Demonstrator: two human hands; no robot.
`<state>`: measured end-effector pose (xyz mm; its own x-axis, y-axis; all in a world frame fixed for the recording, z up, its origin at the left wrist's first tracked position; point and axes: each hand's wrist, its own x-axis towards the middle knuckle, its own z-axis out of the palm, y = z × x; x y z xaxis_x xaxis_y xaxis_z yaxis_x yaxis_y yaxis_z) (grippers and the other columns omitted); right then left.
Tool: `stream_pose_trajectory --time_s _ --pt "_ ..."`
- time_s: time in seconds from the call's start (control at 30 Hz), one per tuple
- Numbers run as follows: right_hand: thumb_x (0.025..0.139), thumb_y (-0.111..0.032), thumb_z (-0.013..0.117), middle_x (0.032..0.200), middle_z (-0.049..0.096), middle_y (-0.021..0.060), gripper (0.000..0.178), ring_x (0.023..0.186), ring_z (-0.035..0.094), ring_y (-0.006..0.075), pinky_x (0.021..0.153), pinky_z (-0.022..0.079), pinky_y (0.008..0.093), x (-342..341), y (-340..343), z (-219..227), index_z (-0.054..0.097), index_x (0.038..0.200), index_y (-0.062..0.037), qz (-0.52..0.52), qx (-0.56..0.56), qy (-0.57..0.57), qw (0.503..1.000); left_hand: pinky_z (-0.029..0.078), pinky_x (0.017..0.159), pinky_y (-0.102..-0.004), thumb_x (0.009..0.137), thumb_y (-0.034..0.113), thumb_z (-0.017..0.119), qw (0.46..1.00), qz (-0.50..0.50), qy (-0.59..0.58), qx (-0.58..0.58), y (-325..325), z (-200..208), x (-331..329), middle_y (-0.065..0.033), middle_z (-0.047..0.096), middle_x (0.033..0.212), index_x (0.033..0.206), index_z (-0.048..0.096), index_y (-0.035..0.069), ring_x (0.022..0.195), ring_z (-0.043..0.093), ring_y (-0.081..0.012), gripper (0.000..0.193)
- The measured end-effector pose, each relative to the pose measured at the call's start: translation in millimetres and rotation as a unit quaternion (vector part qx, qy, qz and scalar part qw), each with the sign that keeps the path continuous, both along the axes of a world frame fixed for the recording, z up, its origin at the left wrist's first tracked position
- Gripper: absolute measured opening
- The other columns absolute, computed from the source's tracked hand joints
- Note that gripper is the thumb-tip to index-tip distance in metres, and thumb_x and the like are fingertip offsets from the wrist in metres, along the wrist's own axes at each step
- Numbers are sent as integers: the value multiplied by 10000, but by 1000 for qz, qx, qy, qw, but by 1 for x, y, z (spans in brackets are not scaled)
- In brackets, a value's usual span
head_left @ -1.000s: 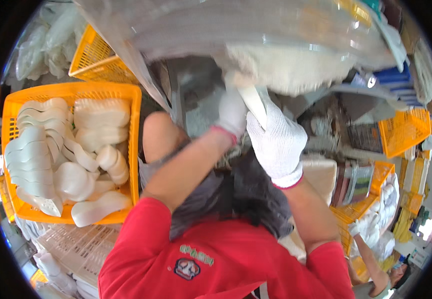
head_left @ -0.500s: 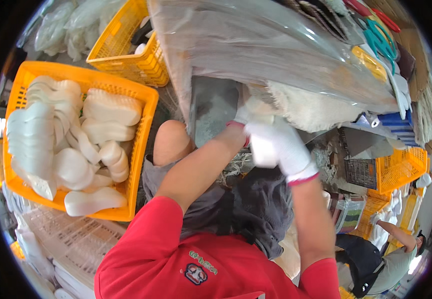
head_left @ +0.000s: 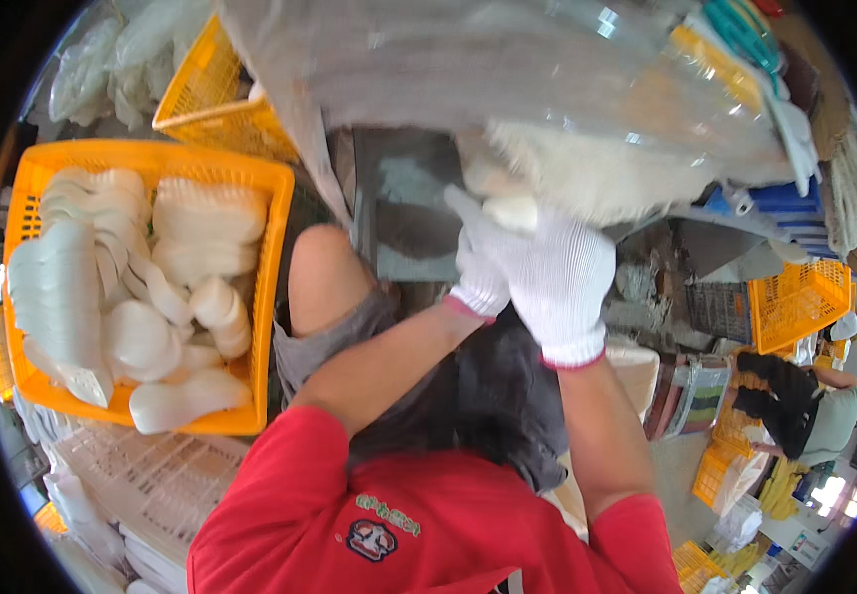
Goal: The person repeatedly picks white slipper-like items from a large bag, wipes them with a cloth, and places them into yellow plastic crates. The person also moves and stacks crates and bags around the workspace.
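Both my hands wear white knit gloves with red cuffs and meet in front of the frayed cream cloth (head_left: 572, 168). Between them shows the pale, smooth end of a white rounded piece (head_left: 513, 212); the rest of it is hidden by the gloves. My right hand (head_left: 565, 282) is closed around it, back of the hand upward. My left hand (head_left: 483, 259) presses against the same piece from the left, its index finger stretched forward. At the left, an orange basket (head_left: 275, 287) holds several glossy white sole-shaped pieces (head_left: 142, 337), some stacked in rows.
Clear plastic sheeting (head_left: 399, 59) drapes over the work spot, above a dusty grey metal tray (head_left: 414, 259). Another yellow basket (head_left: 221, 124) stands at the far left. On the right are a yellow crate (head_left: 800, 305), teal-handled scissors (head_left: 745, 35) and a bent-over co-worker (head_left: 824, 421).
My hands have turned and shifted slightly forward; the white piece, earlier blurred below the left side of my right hand, now shows at its fingertips. The view has tilted, and the co-worker has changed posture.
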<state>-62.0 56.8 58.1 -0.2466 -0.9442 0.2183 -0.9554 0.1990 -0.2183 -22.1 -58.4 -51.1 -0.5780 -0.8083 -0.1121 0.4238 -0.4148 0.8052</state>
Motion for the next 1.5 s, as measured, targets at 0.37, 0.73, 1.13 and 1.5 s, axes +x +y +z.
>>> stream_pose_trajectory --time_s 0.37,0.73,1.13,1.5 --pt "859 -244 773 910 665 183 319 819 676 422 738 567 532 36 -11 66 709 1096 -40 -81 150 -64 983 574 574 -533 1039 735 417 925 -84 97 358 -15 29 6 -206 691 848 1115 662 101 626 648 -382 684" --pt "966 -140 713 1286 765 140 463 1175 731 263 1020 594 427 13 160 -22 677 1400 18 -17 -21 -254 967 556 1073 -394 1162 556 439 933 -82 155 313 19 31 43 -78 728 1274 1402 656 98 1195 692 -228 561" --pt "922 -53 719 1315 742 165 492 1245 712 300 1014 596 425 27 56 39 672 1408 10 -89 -135 -534 830 522 1051 -355 1126 242 577 875 52 -123 -466 -6 9 20 -57 683 1273 1313 663 89 1220 642 -207 257" --pt "966 -259 748 1383 712 147 571 1240 670 214 1069 543 378 -13 111 -3 652 1434 52 -123 -13 -571 812 547 1050 -386 1168 458 463 948 -161 -102 255 5 44 88 -102 727 1312 1438 643 51 1117 684 -243 520"
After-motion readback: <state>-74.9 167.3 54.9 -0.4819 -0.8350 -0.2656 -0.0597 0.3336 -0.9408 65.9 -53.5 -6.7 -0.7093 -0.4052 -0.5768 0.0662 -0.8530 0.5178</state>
